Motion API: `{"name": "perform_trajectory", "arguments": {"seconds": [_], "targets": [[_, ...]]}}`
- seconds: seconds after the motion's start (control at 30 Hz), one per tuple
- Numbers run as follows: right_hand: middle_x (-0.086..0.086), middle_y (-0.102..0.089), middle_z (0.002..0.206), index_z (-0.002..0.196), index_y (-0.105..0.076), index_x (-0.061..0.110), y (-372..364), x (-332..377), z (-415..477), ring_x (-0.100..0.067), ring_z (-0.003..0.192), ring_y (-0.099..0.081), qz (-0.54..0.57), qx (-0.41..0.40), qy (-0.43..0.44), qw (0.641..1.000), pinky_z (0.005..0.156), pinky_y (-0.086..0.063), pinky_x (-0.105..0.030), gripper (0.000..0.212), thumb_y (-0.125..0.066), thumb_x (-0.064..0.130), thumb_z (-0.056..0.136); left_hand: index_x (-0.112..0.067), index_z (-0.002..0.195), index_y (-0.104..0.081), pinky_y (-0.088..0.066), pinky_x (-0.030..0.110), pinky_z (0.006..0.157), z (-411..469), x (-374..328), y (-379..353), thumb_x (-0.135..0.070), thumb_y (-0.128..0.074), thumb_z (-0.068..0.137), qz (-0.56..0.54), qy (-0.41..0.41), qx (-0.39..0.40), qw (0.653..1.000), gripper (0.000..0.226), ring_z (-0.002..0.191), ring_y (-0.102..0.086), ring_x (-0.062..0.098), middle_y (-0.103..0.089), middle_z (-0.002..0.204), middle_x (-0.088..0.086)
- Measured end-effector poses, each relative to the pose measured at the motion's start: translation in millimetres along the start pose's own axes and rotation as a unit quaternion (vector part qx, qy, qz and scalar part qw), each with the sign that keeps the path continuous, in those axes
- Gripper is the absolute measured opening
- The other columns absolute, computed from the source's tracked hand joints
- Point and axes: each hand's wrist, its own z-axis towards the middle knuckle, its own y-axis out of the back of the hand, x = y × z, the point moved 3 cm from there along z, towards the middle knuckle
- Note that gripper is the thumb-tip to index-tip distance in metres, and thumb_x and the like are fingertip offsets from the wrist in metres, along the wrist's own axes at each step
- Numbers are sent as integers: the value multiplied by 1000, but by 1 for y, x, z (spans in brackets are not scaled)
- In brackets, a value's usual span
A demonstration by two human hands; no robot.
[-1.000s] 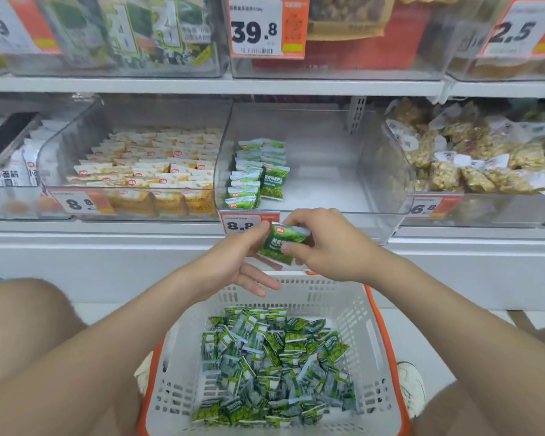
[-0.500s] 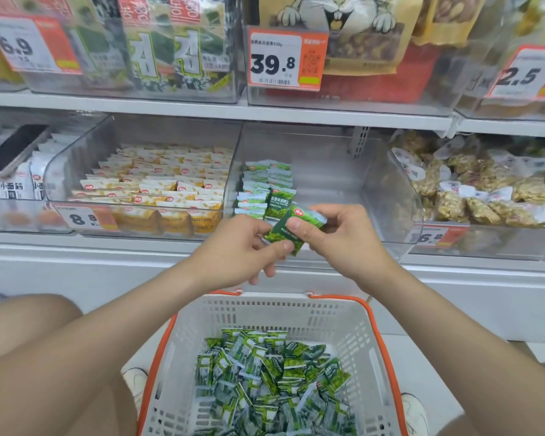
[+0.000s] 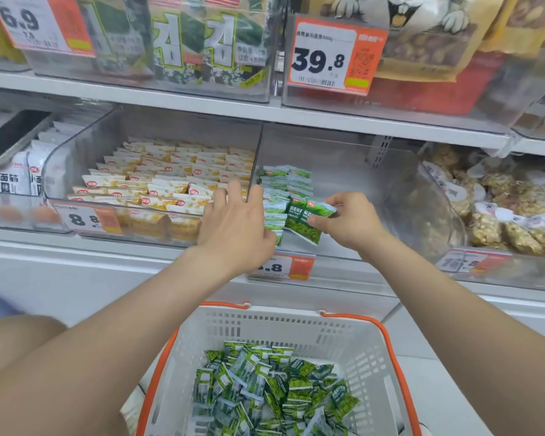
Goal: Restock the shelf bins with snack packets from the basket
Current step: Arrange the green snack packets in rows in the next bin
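The fingers (image 3: pixel 343 202) of the right hand (image 3: pixel 348 221) are clamped on a green snack packet (image 3: pixel 312 228), pinching its upper edge and holding it upright at the front of the row of green packets (image 3: pixel 283 184) in the clear shelf bin (image 3: pixel 375 196). The left hand (image 3: pixel 236 225) has its fingers straight and apart, thumb side touching the row's front packets, fingertips over the divider (image 3: pixel 255 165) beside the yellow packets (image 3: pixel 170 171). Below, the white basket (image 3: pixel 296 328) holds a loose heap of green packets (image 3: pixel 274 391)
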Motion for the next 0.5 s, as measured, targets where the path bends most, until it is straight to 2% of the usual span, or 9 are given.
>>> {"name": "perform_trajectory", "arguments": {"seconds": [0.1, 0.17, 0.23, 0.3, 0.37, 0.43, 0.5], "targets": [[-8, -74, 103, 100, -74, 22, -16, -2, 21, -33, 103, -71, -23, 11, -25, 999, 88, -60, -49, 45, -96, 39, 65, -15, 138, -42, -41, 50, 100, 3, -2, 2, -39, -55, 93, 3, -8, 9, 1000, 53, 129, -41, 38, -40, 143, 13], [-9, -69, 109, 113, -72, 12, -24, 3, 31, -35, 105, -71, -48, 12, -21, 999, 90, -60, -48, 54, -96, 33, 69, -15, 138, -43, -42, 51, 100, 3, -2, 2, -37, -54, 94, -8, -9, 15, 1000, 50, 127, -41, 38, -42, 140, 11], [-12, -66, 111, 109, -71, 11, -31, 9, 41, -35, 112, -65, -99, 14, -5, 995, 89, -57, -44, 46, -93, 31, 74, -15, 138, -43, -42, 51, 100, 4, -3, 2, -35, -54, 95, -10, -13, 14, 1000, 50, 127, -42, 38, -42, 139, 10], [-13, -65, 114, 105, -69, 13, -35, 20, 43, -32, 123, -55, -150, 18, 18, 988, 84, -47, -32, 38, -90, 31, 79, -15, 139, -43, -41, 50, 99, 3, -3, 1, -34, -55, 95, -14, -15, 10, 1000, 49, 126, -42, 38, -41, 139, 10], [-13, -61, 124, 114, -65, 12, -38, 27, 43, -30, 128, -47, -164, 22, 31, 986, 85, -41, -30, 43, -89, 29, 81, -15, 138, -43, -41, 50, 98, 3, -3, -1, -33, -54, 96, -19, -15, 8, 1000, 47, 125, -43, 37, -39, 140, 10], [-14, -59, 123, 114, -57, 14, -36, 27, 41, -28, 117, -52, -159, 13, 26, 987, 79, -42, -30, 54, -92, 31, 76, -15, 137, -43, -40, 50, 97, 3, -2, -2, -32, -53, 96, -20, -15, 8, 1000, 45, 124, -42, 37, -40, 139, 10], [-12, -63, 109, 111, -50, 13, -30, 25, 39, -26, 95, -65, -153, -12, -15, 988, 68, -48, -32, 70, -96, 42, 67, -15, 135, -43, -39, 49, 96, 3, -2, -1, -32, -53, 97, -18, -15, 8, 1000, 43, 123, -43, 37, -40, 137, 11]]}}
